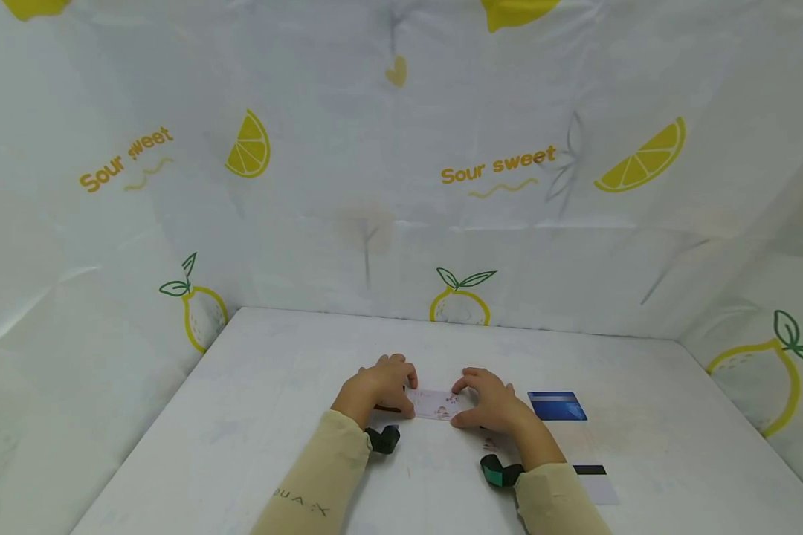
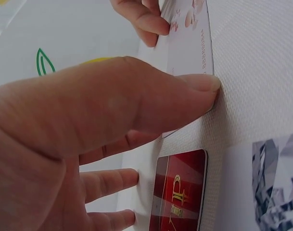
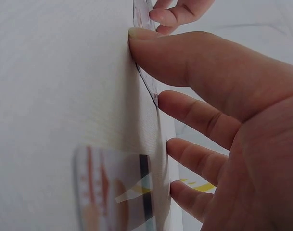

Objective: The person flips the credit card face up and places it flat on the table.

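A pale card (image 1: 435, 403) with pink flower prints and a row of raised digits lies between my two hands over the white table. My left hand (image 1: 384, 383) pinches its left end, the thumb (image 2: 184, 96) on the near long edge. At the other end, my right hand (image 1: 491, 401) pinches it with thumb (image 3: 156, 50) and index finger, the other fingers spread and touching the table. Beside the left hand lie a red card (image 2: 180, 192) with gold marks and a card with a grey crystal print (image 2: 276, 183). A card with reddish marks and a dark stripe (image 3: 110, 192) lies beside my right hand.
A blue card (image 1: 557, 406) lies right of my right hand. Nearer, a pale card with a black stripe (image 1: 595, 487) is partly covered by the right sleeve (image 1: 555, 498). A lemon-printed white sheet (image 1: 401, 245) rises behind the table (image 1: 294, 349).
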A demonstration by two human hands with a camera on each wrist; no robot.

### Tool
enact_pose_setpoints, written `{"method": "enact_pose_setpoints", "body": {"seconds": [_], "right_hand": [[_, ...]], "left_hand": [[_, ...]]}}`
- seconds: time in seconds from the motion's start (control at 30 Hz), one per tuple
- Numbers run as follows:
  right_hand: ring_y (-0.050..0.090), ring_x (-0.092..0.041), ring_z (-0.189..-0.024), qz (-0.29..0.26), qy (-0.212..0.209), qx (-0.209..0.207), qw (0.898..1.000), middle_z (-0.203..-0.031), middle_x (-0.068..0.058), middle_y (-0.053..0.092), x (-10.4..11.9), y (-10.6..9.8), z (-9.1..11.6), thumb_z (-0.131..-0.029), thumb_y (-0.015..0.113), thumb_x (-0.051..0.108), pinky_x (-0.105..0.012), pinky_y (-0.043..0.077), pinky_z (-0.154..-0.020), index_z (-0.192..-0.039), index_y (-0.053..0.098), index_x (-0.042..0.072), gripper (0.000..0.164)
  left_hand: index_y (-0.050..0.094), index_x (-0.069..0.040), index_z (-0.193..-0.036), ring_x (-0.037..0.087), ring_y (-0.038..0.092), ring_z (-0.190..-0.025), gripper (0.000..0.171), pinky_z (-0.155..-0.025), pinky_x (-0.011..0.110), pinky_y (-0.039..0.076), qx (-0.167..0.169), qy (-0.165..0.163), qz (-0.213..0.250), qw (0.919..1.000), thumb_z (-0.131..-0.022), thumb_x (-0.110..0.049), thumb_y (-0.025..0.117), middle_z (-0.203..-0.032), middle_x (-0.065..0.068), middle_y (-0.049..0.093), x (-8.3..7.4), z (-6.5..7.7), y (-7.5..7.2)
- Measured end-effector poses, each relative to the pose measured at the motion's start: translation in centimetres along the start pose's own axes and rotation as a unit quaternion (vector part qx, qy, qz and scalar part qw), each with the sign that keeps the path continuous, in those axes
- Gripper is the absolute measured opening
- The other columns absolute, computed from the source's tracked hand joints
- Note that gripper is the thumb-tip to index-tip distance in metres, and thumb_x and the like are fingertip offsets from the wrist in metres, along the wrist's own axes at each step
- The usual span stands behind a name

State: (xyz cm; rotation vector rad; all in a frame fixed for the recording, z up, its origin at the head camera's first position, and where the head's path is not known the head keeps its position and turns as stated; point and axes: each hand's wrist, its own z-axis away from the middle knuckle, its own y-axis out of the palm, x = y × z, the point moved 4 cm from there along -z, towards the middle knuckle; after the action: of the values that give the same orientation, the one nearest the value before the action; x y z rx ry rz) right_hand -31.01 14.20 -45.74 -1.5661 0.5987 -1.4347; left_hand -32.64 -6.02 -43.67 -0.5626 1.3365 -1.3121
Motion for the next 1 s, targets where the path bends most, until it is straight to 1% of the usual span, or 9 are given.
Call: {"method": "enact_pose_setpoints", "body": {"seconds": [0.3, 0.53, 0.7, 0.77, 0.83, 0.97, 1.0], "right_hand": [[0.032, -0.039, -0.143, -0.004, 0.001, 0.000, 1.000, -0.149, -0.013, 0.045, -0.1, 0.1, -0.1, -0.071, 0.085, 0.031, -0.081, 0.009, -0.104, -0.103, 0.068, 0.026, 0.036], [0.032, -0.039, -0.143, 0.000, 0.001, 0.003, 1.000, -0.150, -0.013, 0.045, -0.1, 0.2, -0.1, -0.071, 0.085, 0.032, -0.080, 0.010, -0.104, -0.103, 0.068, 0.026, 0.036], [0.032, -0.040, -0.143, -0.013, 0.008, 0.010, 1.000, -0.151, -0.013, 0.044, -0.1, -0.1, 0.1, -0.073, 0.084, 0.031, -0.077, 0.012, -0.107, -0.109, 0.067, 0.022, 0.041], [0.033, -0.040, -0.143, -0.024, 0.011, 0.012, 1.000, -0.151, -0.014, 0.044, -0.1, -0.2, 0.2, -0.075, 0.082, 0.032, -0.074, 0.015, -0.110, -0.113, 0.065, 0.020, 0.043], [0.035, -0.039, -0.142, -0.033, 0.018, 0.011, 0.999, -0.150, -0.013, 0.045, -0.2, -0.3, 0.3, -0.078, 0.081, 0.034, -0.069, 0.021, -0.112, -0.116, 0.063, 0.019, 0.045], [0.041, -0.040, -0.138, -0.037, 0.036, 0.009, 0.999, -0.146, -0.014, 0.050, -0.4, -0.7, 0.7, -0.083, 0.076, 0.038, -0.062, 0.033, -0.109, -0.124, 0.061, 0.018, 0.048], [0.042, -0.040, -0.137, -0.032, 0.040, 0.006, 0.999, -0.145, -0.014, 0.051, -0.5, -0.8, 0.8, -0.084, 0.074, 0.039, -0.064, 0.031, -0.109, -0.125, 0.061, 0.018, 0.049]], "left_hand": [[0.062, -0.027, -0.099, 0.023, 0.045, -0.119, 0.036, -0.102, 0.070, 0.033, 0.006, 0.002, -0.004, 1.0000, -0.070, -0.032, 0.085, -0.118, -0.004, 0.052, 0.2, -0.1, 0.2], [0.062, -0.027, -0.099, 0.020, 0.045, -0.112, 0.038, -0.102, 0.070, 0.034, 0.002, 0.005, -0.002, 1.0000, -0.069, -0.031, 0.086, -0.115, -0.005, 0.052, 0.2, 0.0, 0.1], [0.062, -0.027, -0.099, 0.019, 0.045, -0.109, 0.039, -0.102, 0.069, 0.034, 0.002, 0.005, -0.003, 1.0000, -0.069, -0.031, 0.086, -0.114, -0.005, 0.052, 0.2, -0.1, 0.1], [0.062, -0.027, -0.099, 0.019, 0.045, -0.110, 0.039, -0.102, 0.069, 0.034, 0.003, 0.005, -0.004, 1.0000, -0.069, -0.031, 0.087, -0.115, -0.005, 0.052, 0.2, -0.2, 0.1], [0.062, -0.028, -0.098, 0.018, 0.045, -0.111, 0.039, -0.102, 0.069, 0.034, 0.004, 0.005, -0.005, 1.0000, -0.069, -0.032, 0.087, -0.116, -0.005, 0.052, 0.2, -0.3, 0.1], [0.062, -0.028, -0.098, 0.019, 0.044, -0.113, 0.038, -0.102, 0.070, 0.033, 0.004, 0.007, -0.004, 1.0000, -0.069, -0.032, 0.087, -0.117, -0.005, 0.052, 0.3, -0.3, 0.1], [0.062, -0.027, -0.099, 0.020, 0.044, -0.113, 0.039, -0.102, 0.070, 0.033, 0.005, 0.006, -0.003, 1.0000, -0.069, -0.031, 0.087, -0.117, -0.005, 0.051, 0.3, -0.3, 0.0]]}}
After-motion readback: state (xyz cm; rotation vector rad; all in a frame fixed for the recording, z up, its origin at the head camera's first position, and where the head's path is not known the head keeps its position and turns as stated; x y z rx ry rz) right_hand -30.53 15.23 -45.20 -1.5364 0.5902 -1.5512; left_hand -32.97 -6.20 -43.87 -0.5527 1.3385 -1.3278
